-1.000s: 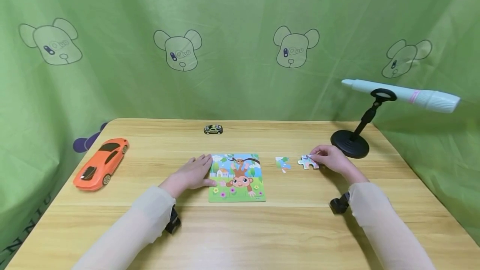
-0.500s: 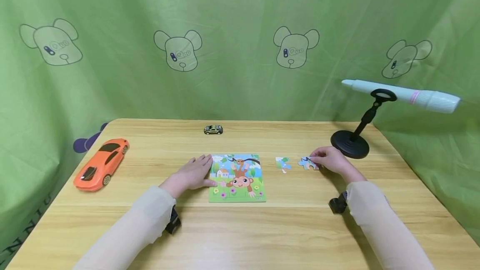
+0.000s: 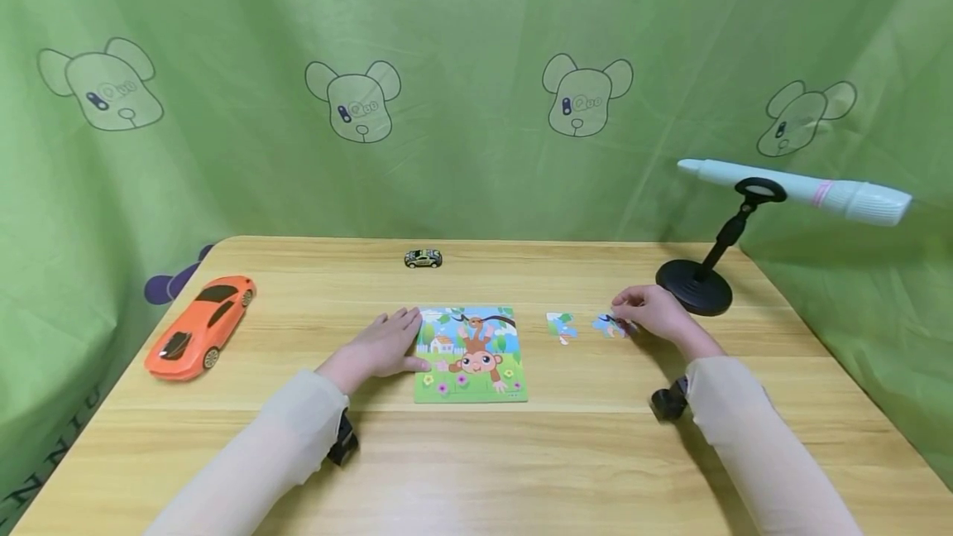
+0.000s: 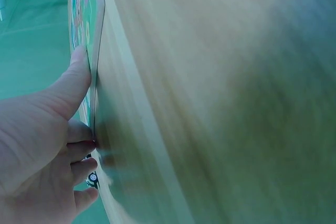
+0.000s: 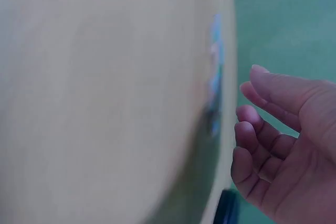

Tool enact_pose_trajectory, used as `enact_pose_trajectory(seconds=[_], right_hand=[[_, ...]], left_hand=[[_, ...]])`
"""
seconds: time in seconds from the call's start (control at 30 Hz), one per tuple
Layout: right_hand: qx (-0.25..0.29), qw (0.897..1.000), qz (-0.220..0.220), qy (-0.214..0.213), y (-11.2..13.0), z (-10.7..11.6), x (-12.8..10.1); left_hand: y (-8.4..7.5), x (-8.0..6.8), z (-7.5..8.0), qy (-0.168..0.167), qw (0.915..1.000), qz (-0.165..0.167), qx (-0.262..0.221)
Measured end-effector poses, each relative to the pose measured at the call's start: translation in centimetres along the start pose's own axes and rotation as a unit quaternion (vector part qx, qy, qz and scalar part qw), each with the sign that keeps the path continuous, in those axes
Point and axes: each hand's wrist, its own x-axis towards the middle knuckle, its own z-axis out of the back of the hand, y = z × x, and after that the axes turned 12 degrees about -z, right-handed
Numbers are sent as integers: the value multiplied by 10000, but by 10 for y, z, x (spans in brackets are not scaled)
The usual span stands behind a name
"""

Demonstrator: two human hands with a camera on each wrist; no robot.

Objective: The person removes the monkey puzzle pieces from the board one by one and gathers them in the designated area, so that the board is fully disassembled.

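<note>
On the bench (image 3: 521,470) sat an orange toy car (image 3: 199,324) far left, a small car (image 3: 423,258) at the back, a lamp stand (image 3: 695,286) right. Left hand (image 3: 383,344) lay flat, relaxed, against the puzzle board (image 3: 470,354). Right hand (image 3: 655,313), fingers loosely curled, hovered at a loose piece (image 3: 609,325); grip unclear. Second piece (image 3: 561,325) lay between.

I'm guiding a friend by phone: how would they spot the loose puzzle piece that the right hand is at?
Start at the monkey puzzle board in the middle of the wooden table and look right, toward the black stand. Two loose pieces lie there; the wanted puzzle piece is the farther right, at the right hand fingertips, unlike the untouched piece.
</note>
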Motion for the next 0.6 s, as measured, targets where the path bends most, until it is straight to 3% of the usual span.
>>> enact_pose_trajectory(seconds=[0.27,0.6], right_hand=[[-110,9980,616,-49,39,-8,1],[-143,9908,1316,267,86,-43,11]], left_hand=[[0,0,0,-32,10000,-12,-38],[0,-1,0,-38,10000,-7,-11]])
